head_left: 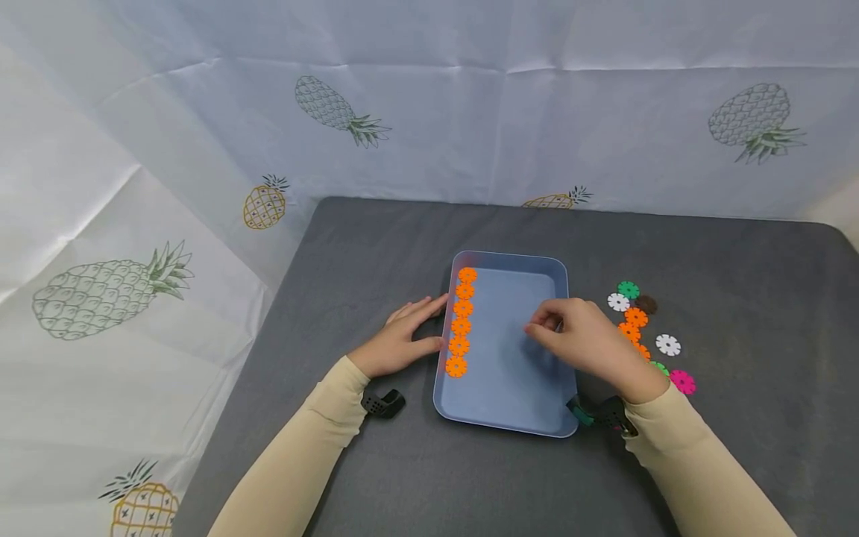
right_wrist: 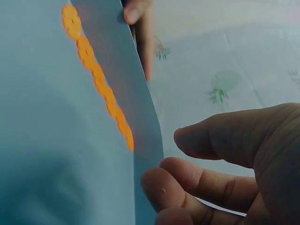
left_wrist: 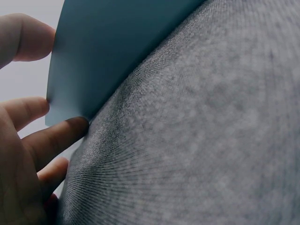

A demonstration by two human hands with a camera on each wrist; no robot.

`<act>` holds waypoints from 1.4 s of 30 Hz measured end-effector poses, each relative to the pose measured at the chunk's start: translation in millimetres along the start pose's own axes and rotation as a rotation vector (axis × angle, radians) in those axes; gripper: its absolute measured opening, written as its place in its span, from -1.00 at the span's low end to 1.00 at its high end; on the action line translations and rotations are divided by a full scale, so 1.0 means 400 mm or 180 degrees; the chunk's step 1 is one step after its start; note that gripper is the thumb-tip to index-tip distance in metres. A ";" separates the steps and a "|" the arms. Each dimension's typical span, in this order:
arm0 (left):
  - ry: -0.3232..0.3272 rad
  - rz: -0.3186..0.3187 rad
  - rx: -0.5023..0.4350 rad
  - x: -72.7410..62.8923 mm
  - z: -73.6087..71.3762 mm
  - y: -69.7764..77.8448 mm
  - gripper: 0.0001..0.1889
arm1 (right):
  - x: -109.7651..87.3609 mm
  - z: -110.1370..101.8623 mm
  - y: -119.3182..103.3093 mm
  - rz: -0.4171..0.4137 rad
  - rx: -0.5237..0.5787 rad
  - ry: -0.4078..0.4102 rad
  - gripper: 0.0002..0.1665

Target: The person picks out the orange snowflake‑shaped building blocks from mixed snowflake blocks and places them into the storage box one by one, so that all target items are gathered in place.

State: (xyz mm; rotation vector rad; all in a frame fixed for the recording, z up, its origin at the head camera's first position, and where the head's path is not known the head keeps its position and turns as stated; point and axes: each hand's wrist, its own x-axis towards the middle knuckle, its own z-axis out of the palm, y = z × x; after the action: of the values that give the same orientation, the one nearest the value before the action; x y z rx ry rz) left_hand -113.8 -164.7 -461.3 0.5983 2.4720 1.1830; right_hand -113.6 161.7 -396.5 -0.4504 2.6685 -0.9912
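Note:
A shallow blue-grey tray (head_left: 510, 406) lies on the dark table. Along its left side runs a column of several orange flower-shaped discs (head_left: 461, 327); the right wrist view shows the same orange row (right_wrist: 98, 79). My left hand (head_left: 403, 339) rests at the tray's left wall, and in the left wrist view its fingertips (left_wrist: 77, 125) touch the outside of that wall. Above the right half of the tray hovers my right hand (head_left: 580, 335), fingers loosely bent. In the right wrist view a gap shows between its thumb (right_wrist: 206, 138) and fingers, with nothing held there.
Right of the tray lie loose discs: green (head_left: 628, 289), white (head_left: 618, 302), brown (head_left: 646, 304), several orange (head_left: 635, 318), another white (head_left: 667, 344) and pink (head_left: 683, 382). The right forearm partly covers this group. A pineapple-print cloth (head_left: 429, 134) hangs behind the table.

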 end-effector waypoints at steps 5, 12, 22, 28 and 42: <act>-0.0011 0.0021 0.0006 0.001 0.000 -0.001 -0.20 | -0.021 -0.034 0.031 0.0059 0.0020 0.0092 -0.82; -0.0015 0.0009 0.0005 0.000 -0.001 -0.004 -0.20 | -0.054 -0.074 0.082 0.0214 -0.0061 0.0144 -0.74; -0.0003 -0.0037 -0.0009 -0.003 -0.001 0.003 -0.20 | -0.093 -0.117 0.181 0.0460 -0.0188 0.0251 -0.68; -0.0001 0.0006 0.0006 -0.002 0.000 0.004 -0.19 | -0.105 -0.133 0.227 0.0694 -0.0373 0.0288 -0.62; -0.0019 -0.0052 -0.0038 -0.009 -0.001 0.019 -0.20 | -0.115 -0.137 0.271 0.1052 -0.0574 0.0140 -0.35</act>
State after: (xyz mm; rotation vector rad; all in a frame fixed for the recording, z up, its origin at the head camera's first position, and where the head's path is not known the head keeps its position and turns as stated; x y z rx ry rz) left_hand -109.3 -162.5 -454.4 0.5762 2.4586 1.1872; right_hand -111.4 288.8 -422.4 -0.0158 2.7607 -0.6748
